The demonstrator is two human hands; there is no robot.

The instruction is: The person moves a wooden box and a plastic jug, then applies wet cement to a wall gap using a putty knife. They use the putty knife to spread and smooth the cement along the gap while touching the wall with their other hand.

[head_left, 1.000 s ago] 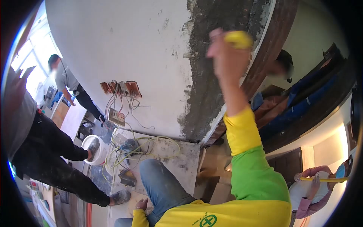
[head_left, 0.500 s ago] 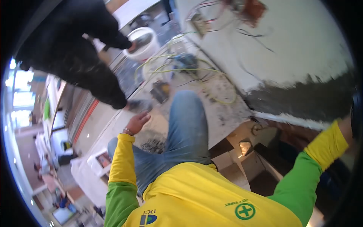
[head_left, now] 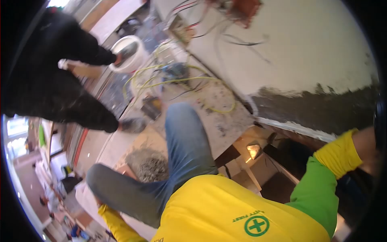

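My left hand (head_left: 98, 200) is down beside my bent left knee at the lower left; the knee hides most of it, and its fingers do not show. At the far right edge, my right hand (head_left: 366, 142) reaches toward the foot of the wall (head_left: 318, 52). Only its wrist and back show there; the fingers are lost in the dark rim of the view. A heap of grey, wet-looking mortar (head_left: 153, 167) lies on the board between my knees. Dark grey mortar (head_left: 310, 107) is smeared along the lower wall.
A co-worker in dark clothes (head_left: 76, 84) leans over a white bucket (head_left: 130, 54), one hand in it. A yellow-green cable (head_left: 193, 79) loops around a blue object (head_left: 175, 71). Loose wires (head_left: 242, 42) hang from the wall. Beside me, a lit lamp (head_left: 253, 151) shines in an opening.
My left hand has moved from above the mortar heap down beside my left knee, which has swung outward. My view has shifted right. My right arm stays stretched to the right.
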